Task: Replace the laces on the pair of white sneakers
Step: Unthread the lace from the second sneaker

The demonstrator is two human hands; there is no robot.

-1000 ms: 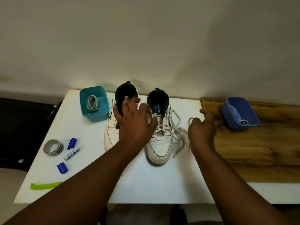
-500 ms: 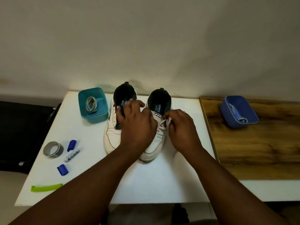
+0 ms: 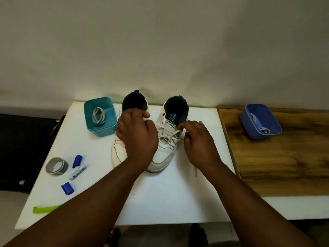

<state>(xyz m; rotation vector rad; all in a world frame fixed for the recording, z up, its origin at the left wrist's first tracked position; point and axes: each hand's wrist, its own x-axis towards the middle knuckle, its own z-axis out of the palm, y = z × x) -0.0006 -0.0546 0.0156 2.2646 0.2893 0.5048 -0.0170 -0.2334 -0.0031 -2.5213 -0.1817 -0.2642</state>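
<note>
Near edge first: both forearms reach in from 6 o'clock over the white desk (image 3: 160, 198). The left hand (image 3: 137, 136) sits over the gap between the two sneakers, fingers curled, thumb and forefinger pinched together near the collar of the left sneaker (image 3: 118, 148), seemingly on a lace end running to the right shoe (the contact itself is hidden by the hand, so cannot tell for sure). The right hand (image 3: 197, 139) has its fingers curled and pinched on the old lace (image 3: 166, 135) at the top eyelets of the right sneaker (image 3: 163, 154). A loose tail of that lace trails on the desk at 5 o'clock of the shoe.

Step, as a guess: unthreading the old lace from the right sneaker, upper rows first. Next move likely calls for pulling each crossing out through its eyelet row by row towards the toe while one hand steadies the shoe.

Both sneakers stand upright mid-desk, just beside each other, toes to 6 o'clock, heels to 12, long axis roughly near-to-far, the right one slightly angled.

Farther out: teal tub (image 3: 99, 116) with a coiled lace at 10 o'clock, blue tub (image 3: 260, 122) with another lace at 2 o'clock on the wooden top
</note>
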